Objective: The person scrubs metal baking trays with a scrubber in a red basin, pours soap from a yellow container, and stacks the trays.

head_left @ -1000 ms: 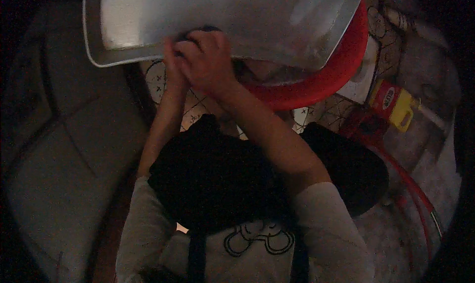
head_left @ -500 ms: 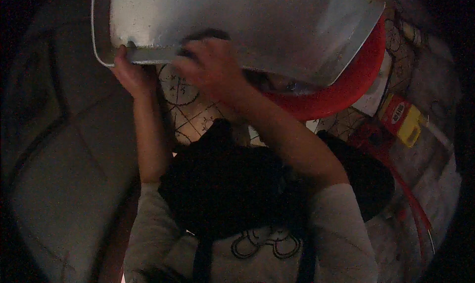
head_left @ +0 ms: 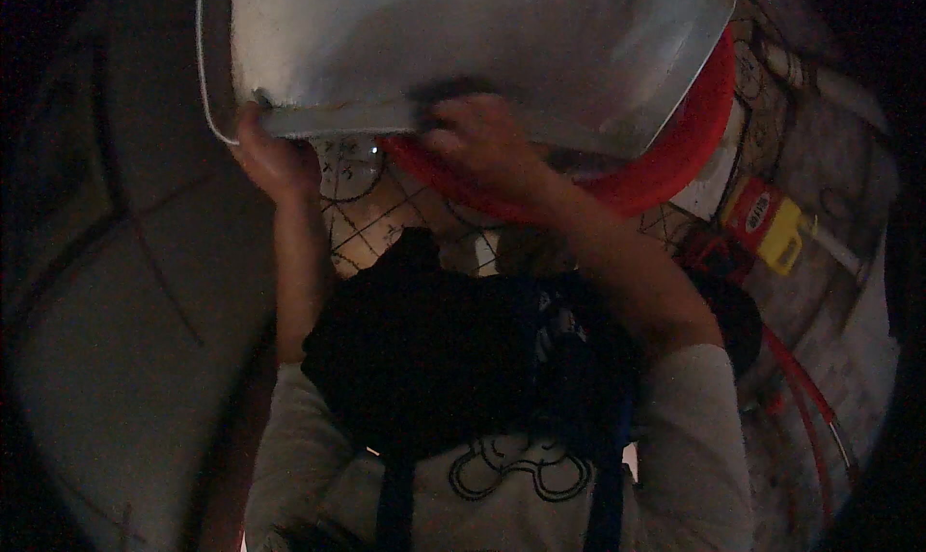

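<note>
A large silvery metal tray [head_left: 502,41] with a raised rim is tilted up at the top of the view, its far part cut off by the edge. My left hand [head_left: 273,157] grips the tray's near left corner, thumb on the inside. My right hand [head_left: 487,142] is closed on a dark pad [head_left: 463,87] pressed against the inside of the tray near its near rim; the pad is blurred and partly hidden by the fingers. Below the tray stands a red basin [head_left: 666,181], mostly covered by it.
Patterned tiles [head_left: 371,224] show beneath the basin. A red and yellow package [head_left: 767,224] lies to the right, with a red hose or cable [head_left: 805,388] below it. A large grey surface [head_left: 145,340] fills the left side. The light is dim.
My right hand has slid to the right along the tray's near side with the dark pad. The tray and my left hand have shifted slightly right and nearer.
</note>
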`<state>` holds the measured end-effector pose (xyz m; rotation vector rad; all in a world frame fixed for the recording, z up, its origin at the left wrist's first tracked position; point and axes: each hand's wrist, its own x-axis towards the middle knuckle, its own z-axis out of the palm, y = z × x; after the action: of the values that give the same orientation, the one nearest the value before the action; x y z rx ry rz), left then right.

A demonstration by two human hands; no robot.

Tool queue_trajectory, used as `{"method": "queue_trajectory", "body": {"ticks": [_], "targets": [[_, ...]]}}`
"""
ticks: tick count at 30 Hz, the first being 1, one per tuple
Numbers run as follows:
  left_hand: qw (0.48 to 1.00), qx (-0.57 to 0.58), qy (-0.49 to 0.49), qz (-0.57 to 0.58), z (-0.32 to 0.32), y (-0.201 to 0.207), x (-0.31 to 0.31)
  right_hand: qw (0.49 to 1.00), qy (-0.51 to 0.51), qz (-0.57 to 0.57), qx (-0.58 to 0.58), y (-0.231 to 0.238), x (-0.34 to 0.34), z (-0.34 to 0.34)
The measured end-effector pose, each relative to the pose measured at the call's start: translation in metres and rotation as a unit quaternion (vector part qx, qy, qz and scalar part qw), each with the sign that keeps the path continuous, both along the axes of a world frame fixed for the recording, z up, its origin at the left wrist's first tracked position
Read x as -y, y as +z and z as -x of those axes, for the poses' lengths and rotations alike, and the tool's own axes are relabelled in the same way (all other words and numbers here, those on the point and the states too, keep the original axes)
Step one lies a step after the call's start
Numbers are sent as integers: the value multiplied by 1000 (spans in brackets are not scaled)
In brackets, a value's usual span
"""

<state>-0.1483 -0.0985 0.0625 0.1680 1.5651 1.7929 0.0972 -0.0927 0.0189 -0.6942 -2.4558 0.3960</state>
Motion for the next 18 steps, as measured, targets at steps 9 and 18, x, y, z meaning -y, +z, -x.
{"method": "queue_trajectory", "body": {"ticks": [9, 18], "targets": [[995, -95, -25, -24, 19, -10, -2, 993, -66, 90, 38, -8, 12, -45], [815, -545, -155, 124, 50, -39, 9, 992, -116, 44, -3, -5, 8, 16]]}}
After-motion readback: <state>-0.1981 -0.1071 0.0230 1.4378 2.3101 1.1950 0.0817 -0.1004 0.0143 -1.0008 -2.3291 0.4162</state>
